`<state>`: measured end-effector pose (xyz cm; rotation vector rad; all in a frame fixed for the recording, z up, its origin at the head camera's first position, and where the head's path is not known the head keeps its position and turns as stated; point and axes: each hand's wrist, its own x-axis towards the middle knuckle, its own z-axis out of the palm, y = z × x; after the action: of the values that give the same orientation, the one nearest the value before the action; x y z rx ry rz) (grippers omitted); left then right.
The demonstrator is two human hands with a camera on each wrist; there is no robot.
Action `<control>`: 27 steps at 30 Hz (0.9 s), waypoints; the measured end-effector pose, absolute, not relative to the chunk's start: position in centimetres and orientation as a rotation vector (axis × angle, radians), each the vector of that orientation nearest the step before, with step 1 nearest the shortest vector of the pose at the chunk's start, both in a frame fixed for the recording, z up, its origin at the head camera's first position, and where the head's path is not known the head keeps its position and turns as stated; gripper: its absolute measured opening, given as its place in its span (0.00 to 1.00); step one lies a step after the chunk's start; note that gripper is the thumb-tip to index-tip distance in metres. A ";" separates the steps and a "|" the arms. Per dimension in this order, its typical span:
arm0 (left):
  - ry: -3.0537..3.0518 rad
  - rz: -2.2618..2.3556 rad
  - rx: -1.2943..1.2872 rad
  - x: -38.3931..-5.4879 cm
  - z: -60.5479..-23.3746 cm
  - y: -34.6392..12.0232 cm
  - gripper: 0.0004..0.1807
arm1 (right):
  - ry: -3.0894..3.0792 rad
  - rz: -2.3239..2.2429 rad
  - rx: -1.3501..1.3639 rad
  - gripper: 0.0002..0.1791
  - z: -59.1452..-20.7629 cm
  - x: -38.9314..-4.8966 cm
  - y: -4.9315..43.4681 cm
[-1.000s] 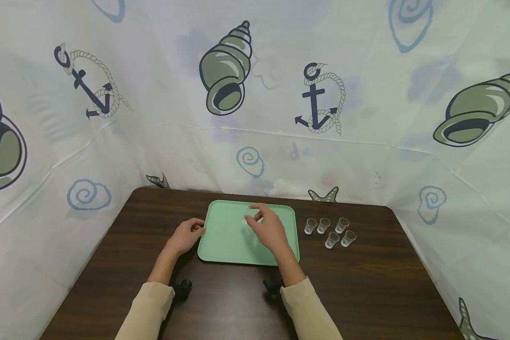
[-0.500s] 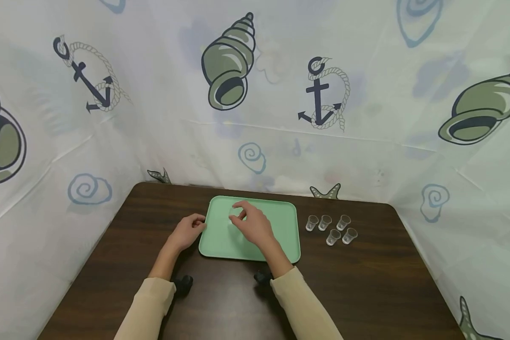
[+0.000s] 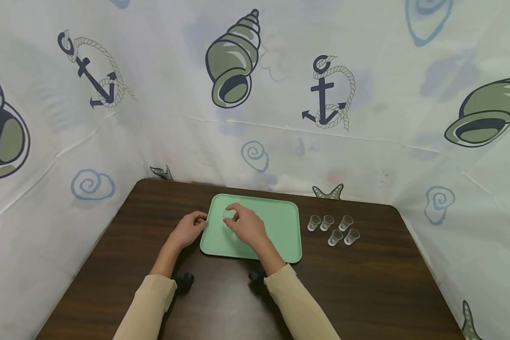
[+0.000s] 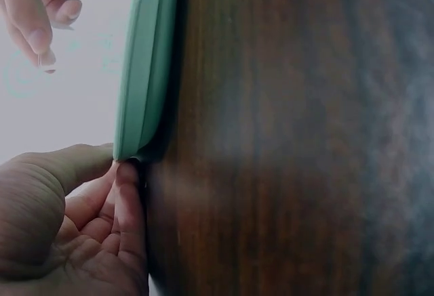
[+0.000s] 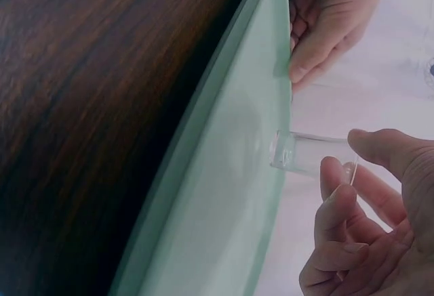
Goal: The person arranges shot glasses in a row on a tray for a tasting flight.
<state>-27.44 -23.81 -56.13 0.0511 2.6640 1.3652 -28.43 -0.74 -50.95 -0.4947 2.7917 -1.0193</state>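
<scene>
1. Patterned white cloth [image 3: 161,71] hangs behind and to both sides of a dark wooden worktop [image 3: 378,283].
2. Right grip [image 3: 248,226]: thumb and fingers stand apart by just the width of a clear cup [image 5: 305,152], pinching it close to its mouth.
3. That cup is over the left part of a green tray [image 3: 276,231], roughly upright with its base toward the tray. Whether the base touches the tray, I cannot tell.
4. Left grip [image 3: 190,229]: nearly closed on the tray's left rim, thumb on one face and fingers on the other. It seems to be steadying the tray.
5. Next outward is the tray itself, lying flat on the worktop. No other cup shows on the part of it that can be seen.
6. To the right of the tray, five more cups [image 3: 335,238] stand mouth up on the wood, three farther back and two nearer, with no hand on them.
7. By my judgement, the work is at an early stage: one cup is at the tray but not yet released, and none looks set down there. Left, as far as the pictures show, are letting go of this cup and, if they belong on the tray as well, the five beside it.
8. Outermost on the arms are cream sleeves [image 3: 299,302].
</scene>
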 end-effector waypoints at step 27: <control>2.650 1.361 0.054 -27.8 -56.6 -24.1 0.24 | 2.701 -1.062 -0.463 0.28 -51.8 -29.0 -1.8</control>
<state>-27.75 -24.05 -56.61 0.0545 2.6505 1.3613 -29.04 -1.76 -51.84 -0.4635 2.7007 -1.0617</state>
